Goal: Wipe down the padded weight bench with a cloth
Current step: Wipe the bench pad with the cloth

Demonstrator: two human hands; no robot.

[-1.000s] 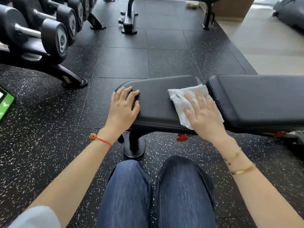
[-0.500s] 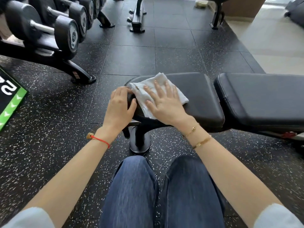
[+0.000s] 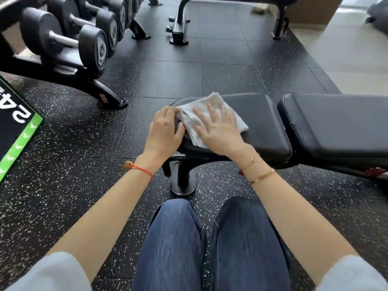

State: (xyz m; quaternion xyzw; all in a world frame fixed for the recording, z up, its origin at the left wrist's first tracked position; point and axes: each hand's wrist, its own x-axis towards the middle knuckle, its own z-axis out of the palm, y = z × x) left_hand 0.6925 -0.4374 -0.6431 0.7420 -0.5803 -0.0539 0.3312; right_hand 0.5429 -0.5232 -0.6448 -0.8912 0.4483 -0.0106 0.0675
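Note:
The black padded bench lies across in front of me, its seat pad (image 3: 264, 122) to the left of the longer back pad (image 3: 336, 127). A white cloth (image 3: 210, 103) is spread on the left part of the seat pad. My right hand (image 3: 220, 133) presses flat on the cloth with fingers straight and spread. My left hand (image 3: 163, 133) grips the left end of the seat pad, fingers curled over the far edge and thumb on the near side, touching the cloth's corner.
The bench's black foot post (image 3: 182, 179) stands just ahead of my knees (image 3: 178, 238). A dumbbell rack (image 3: 63, 66) with several dumbbells fills the upper left. A black and green mat (image 3: 19, 133) lies at the left edge. Another black frame (image 3: 178, 28) stands at the back.
My right hand slid the cloth leftward along the seat pad, from its right end to its left end beside my left hand. My left hand's fingers curled over the pad's end.

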